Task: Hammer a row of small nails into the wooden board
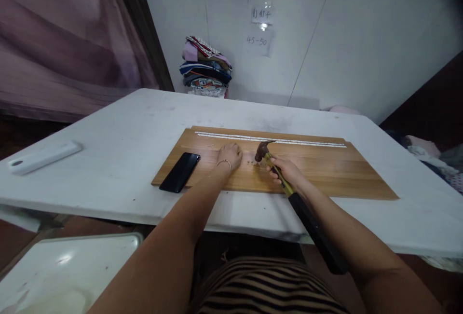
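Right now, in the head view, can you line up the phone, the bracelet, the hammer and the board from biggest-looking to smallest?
1. Board
2. Hammer, though its handle end is nearer the camera, so it looks bigger
3. Phone
4. Bracelet

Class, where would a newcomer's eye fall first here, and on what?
Probably on the long yellow-and-black claw hammer in the right grip, its brownish metal head over the brown wooden board. Next, perhaps, the black rectangular phone at that board's left end, then the stack of multicoloured folded cloth by the white wall.
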Tool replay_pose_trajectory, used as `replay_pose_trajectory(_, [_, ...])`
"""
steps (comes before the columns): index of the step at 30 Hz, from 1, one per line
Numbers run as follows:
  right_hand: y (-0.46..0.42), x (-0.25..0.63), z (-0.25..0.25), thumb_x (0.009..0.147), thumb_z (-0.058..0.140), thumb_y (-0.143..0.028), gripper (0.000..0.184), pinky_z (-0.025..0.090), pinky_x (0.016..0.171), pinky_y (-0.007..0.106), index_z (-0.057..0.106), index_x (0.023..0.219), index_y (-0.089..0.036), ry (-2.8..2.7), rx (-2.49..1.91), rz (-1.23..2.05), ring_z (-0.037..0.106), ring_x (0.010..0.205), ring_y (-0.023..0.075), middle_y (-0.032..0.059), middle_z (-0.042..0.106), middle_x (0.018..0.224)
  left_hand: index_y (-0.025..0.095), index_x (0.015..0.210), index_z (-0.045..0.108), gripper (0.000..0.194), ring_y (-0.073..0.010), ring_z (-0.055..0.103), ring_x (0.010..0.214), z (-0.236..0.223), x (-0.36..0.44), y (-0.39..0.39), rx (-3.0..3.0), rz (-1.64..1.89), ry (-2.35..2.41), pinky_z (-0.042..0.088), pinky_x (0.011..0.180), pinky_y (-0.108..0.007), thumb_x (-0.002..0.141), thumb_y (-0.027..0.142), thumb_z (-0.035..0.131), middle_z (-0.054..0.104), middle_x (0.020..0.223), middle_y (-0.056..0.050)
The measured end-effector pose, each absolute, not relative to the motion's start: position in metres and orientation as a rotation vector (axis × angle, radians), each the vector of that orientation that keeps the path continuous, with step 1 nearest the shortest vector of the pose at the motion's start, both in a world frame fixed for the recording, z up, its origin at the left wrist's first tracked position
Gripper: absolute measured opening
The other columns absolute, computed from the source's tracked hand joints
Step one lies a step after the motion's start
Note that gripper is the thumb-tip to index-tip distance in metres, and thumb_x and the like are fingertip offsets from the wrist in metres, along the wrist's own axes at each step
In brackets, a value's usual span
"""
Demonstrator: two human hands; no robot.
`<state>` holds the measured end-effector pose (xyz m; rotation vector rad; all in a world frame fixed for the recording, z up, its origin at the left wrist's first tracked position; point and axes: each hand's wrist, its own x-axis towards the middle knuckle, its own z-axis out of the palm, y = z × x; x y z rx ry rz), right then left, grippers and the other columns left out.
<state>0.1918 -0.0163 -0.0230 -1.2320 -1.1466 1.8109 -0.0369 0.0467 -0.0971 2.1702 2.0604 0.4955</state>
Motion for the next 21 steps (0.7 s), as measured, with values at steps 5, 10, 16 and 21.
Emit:
replay_pose_trajectory(5, [-0.0201, 0.1880, -0.0240, 0.082, 0.067, -0.033, 0.025, 0.026, 0.037, 0.017, 0.052, 0.100, -0.024, -1.103, -1.271, 1.811, 0.040, 0.045, 0.0079, -0.0062, 0.056, 0.069, 0.018, 0.104, 0.074, 0.023, -0.0272, 0.069, 0.113, -0.0949, -0.0368, 0.0471, 2.187, 0.479, 2.051, 0.051, 0.104, -0.039, 0.101, 0.026, 0.052, 0.076, 0.115, -0.015])
replay_pose_trajectory(10, [-0.0196, 0.1882, -0.0301, 0.082, 0.068, -0.034, 0.027, 0.028, 0.037, 0.016, 0.052, 0.102, -0.025, -1.095, -1.282, 1.824, 0.040, 0.046, 0.0084, -0.0059, 0.057, 0.070, 0.017, 0.104, 0.074, 0.023, -0.0274, 0.069, 0.112, -0.0942, -0.0366, 0.0469, 2.187, 0.461, 2.062, 0.051, 0.103, -0.039, 0.101, 0.028, 0.053, 0.076, 0.116, -0.016])
replay_pose_trajectory(16, [-0.0181, 0.1891, -0.0234, 0.082, 0.069, -0.034, 0.029, 0.026, 0.037, 0.017, 0.053, 0.104, -0.025, -1.105, -1.257, 1.820, 0.041, 0.046, 0.0081, -0.0059, 0.057, 0.070, 0.018, 0.104, 0.073, 0.024, -0.0273, 0.069, 0.112, -0.0954, -0.0376, 0.0467, 2.188, 0.476, 2.043, 0.051, 0.101, -0.039, 0.101, 0.027, 0.051, 0.076, 0.116, -0.016])
replay_pose_trajectory(21, [-0.0164, 0.1920, -0.0278, 0.082, 0.071, -0.036, 0.032, 0.027, 0.038, 0.018, 0.054, 0.106, -0.025, -1.152, -1.225, 1.811, 0.042, 0.046, 0.0088, -0.0054, 0.058, 0.071, 0.019, 0.103, 0.073, 0.023, -0.0273, 0.069, 0.112, -0.0935, -0.0368, 0.0459, 2.179, 0.487, 2.057, 0.051, 0.102, -0.039, 0.102, 0.027, 0.052, 0.076, 0.115, -0.015])
